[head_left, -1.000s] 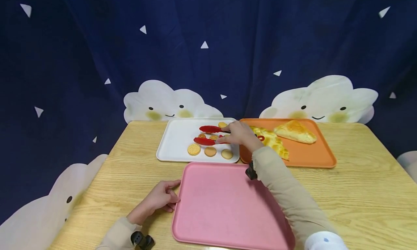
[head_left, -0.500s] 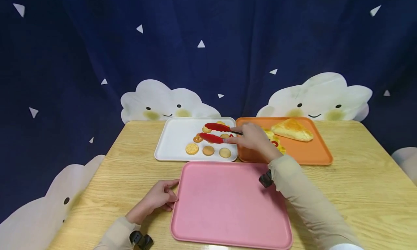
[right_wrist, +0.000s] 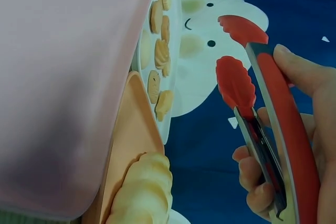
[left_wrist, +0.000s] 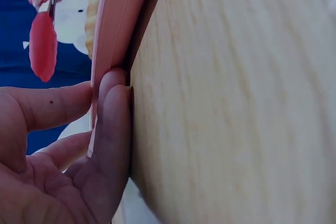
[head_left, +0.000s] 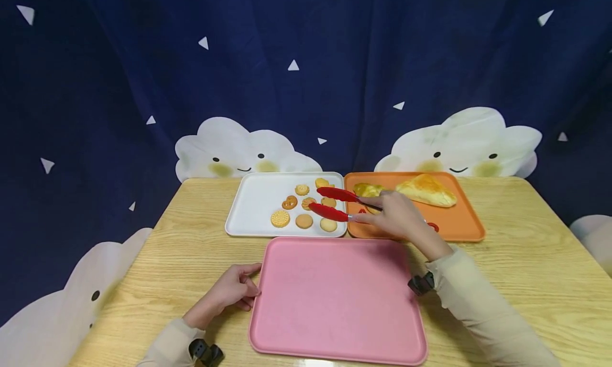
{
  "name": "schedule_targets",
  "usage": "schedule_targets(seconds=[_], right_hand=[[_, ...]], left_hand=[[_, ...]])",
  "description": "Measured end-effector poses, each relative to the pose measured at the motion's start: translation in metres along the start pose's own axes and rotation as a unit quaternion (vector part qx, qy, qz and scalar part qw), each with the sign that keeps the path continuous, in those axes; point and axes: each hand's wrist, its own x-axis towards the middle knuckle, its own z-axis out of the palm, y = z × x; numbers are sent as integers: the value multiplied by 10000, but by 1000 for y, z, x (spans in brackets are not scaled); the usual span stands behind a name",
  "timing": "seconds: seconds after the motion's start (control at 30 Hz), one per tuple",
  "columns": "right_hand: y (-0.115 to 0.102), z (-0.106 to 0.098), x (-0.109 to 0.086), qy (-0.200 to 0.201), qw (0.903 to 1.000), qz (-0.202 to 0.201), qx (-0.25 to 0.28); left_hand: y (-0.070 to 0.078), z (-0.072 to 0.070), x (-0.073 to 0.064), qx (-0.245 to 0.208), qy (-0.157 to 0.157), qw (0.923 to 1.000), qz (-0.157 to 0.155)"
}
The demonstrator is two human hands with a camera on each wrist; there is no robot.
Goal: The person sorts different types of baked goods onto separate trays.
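My right hand [head_left: 400,213] holds a pair of tongs [head_left: 338,194] with red tips and handles, raised over the seam between the white tray [head_left: 251,207] and the orange tray [head_left: 466,221]. Their tips stand apart, with nothing between them in the right wrist view. Below and around the tips lie several biscuits, among them a pretzel-shaped biscuit [head_left: 289,202] and a round patterned biscuit [head_left: 280,219]. With thumb on one side and fingers on the other, my left hand [left_wrist: 68,145] pinches the left edge of the pink tray [head_left: 334,303].
On the orange tray lie a triangular pastry [head_left: 427,190] and a braided bread [right_wrist: 144,190], largely hidden by my right hand in the head view. Several red marks or rings show there too. A dark blue curtain [head_left: 268,64] with clouds hangs behind the wooden table [head_left: 196,234].
My right hand and the tongs have moved right, from over the white tray towards the orange tray, uncovering biscuits. The left hand stays at the pink tray's edge.
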Motion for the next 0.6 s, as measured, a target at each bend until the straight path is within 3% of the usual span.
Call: schedule_targets(seconds=[0.3,0.6], right_hand=[[11,-12,-37,369,9991,-200,33],[25,-24,-75,540,9984,81,-158]], left_hand=[[1,0,-1,-25,-9,10000,6],[-1,-1,0,-35,-7,10000,24]])
